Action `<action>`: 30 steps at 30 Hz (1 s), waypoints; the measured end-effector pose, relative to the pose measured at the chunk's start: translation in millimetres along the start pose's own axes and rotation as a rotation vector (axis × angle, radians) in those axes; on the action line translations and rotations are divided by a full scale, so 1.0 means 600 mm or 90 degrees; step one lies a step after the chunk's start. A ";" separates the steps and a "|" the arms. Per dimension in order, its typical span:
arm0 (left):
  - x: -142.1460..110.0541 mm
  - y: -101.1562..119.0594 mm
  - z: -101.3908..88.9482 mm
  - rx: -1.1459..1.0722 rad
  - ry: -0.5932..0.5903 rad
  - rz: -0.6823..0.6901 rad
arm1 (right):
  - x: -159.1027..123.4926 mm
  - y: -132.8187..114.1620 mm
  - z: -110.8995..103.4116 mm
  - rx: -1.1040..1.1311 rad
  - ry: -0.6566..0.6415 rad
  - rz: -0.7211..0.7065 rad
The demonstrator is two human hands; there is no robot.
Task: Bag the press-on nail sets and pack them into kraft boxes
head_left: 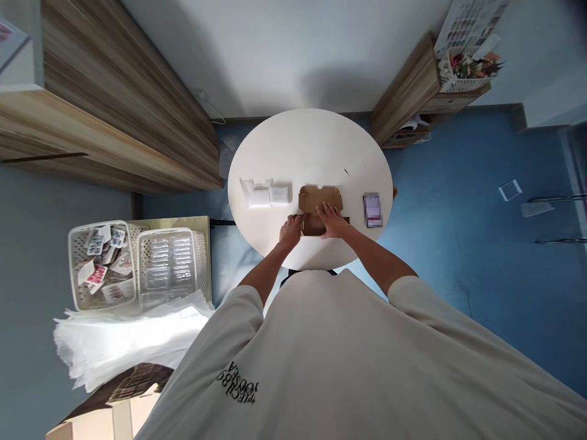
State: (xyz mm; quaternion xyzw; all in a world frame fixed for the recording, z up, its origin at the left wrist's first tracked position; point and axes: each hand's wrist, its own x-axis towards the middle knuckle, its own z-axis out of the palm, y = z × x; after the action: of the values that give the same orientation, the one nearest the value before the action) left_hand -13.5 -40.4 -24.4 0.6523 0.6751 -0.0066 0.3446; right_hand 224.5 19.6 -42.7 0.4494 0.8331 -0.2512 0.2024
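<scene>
A small brown cardboard box [320, 199] lies partly unfolded on the round white table [312, 143], its lid flap open toward the far side. My left hand [290, 231] curls its fingers round the box's left end. My right hand [331, 220] lies flat with fingers stretched out on the near part of the box. White folded packets [267, 194] sit on the table to the left of the box. A phone [373, 209] lies to the right of it.
At my left stand two white baskets [132, 264], one with small printed packs, one with clear trays, above a stack of white sheets [119, 339]. Wooden cabinets [114, 116] flank the table. A small shelf [413, 98] with a basket stands at the right. Blue floor surrounds the table.
</scene>
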 end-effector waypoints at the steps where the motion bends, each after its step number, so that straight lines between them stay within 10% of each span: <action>1: -0.003 0.001 -0.001 -0.002 0.001 0.004 | 0.001 0.001 0.002 0.001 0.002 -0.001; 18: -0.008 0.023 0.000 -0.264 -0.020 -0.014 | -0.007 -0.011 -0.007 0.014 0.005 -0.003; 30: 0.006 0.031 0.001 -0.079 -0.087 -0.090 | -0.011 -0.013 0.005 0.021 -0.012 -0.024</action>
State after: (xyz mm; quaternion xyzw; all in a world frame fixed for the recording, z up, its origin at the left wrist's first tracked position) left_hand 3.6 -34.6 -18.7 0.5786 0.6934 -0.0333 0.4281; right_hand 221.5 9.7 -39.6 0.4341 0.8354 -0.2728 0.1980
